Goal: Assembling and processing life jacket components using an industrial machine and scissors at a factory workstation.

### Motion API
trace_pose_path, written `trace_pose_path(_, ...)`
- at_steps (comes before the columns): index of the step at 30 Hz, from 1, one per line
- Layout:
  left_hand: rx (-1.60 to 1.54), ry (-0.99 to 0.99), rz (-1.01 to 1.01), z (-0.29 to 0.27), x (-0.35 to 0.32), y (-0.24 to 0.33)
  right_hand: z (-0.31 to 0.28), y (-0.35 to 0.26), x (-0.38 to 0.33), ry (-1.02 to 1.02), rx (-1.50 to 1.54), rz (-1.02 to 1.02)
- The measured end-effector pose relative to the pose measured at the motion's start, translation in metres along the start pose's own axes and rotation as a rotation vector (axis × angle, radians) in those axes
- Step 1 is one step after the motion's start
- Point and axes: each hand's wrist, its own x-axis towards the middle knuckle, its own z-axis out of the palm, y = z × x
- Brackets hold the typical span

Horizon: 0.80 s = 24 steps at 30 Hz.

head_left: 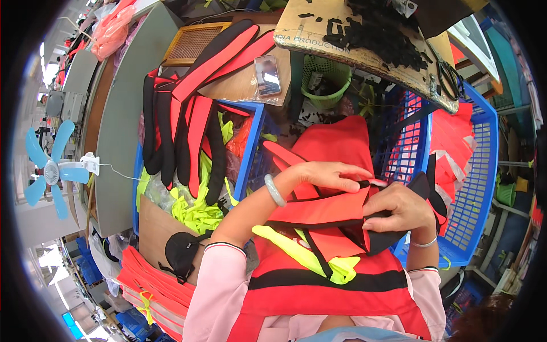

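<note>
Across my lap lies a coral-red fabric piece with black edging. My right hand is closed on its right end, with thumb and fingers pinching the black edge. My left hand rests over the upper side of the piece, fingers stretched out to the right, fingertips by a black edge. Below the hands, a neon-yellow strip lies over my red apron with its black band. More red fabric is spread just beyond the hands. Folds hide part of the piece.
A blue crate at left holds yellow fabric, with red-and-black strips draped over it. Another blue crate with red pieces stands at right. Beyond are a green basket, a phone, and a board bearing black scraps and scissors.
</note>
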Motion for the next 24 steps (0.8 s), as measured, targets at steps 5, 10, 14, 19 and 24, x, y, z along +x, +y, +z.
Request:
trace_pose_path(5, -0.052, -0.016, 0.065, -0.001, 0.000, 0.004, -0.003, 0.001, -0.007, -0.054, 0.025, -0.016)
trace_pose_path(10, 0.568, 0.517, 0.223, 0.017, -0.042, 0.059, -0.010, 0.005, -0.025, 0.025, -0.050, 0.112)
trace_pose_path(14, 0.928, 0.801, 0.294, 0.053, -0.045, 0.098, -0.018, 0.024, -0.036, 0.142, 0.000, 0.209)
trace_pose_path(19, 1.200, 0.934, 0.190, 0.076, -0.041, 0.101, 0.006, 0.006, -0.009, 0.532, 0.083, -0.012)
trace_pose_path(24, 0.991, 0.912, 0.244, 0.066, -0.042, 0.107, 0.028, 0.017, 0.011, 0.640, 0.162, 0.152)
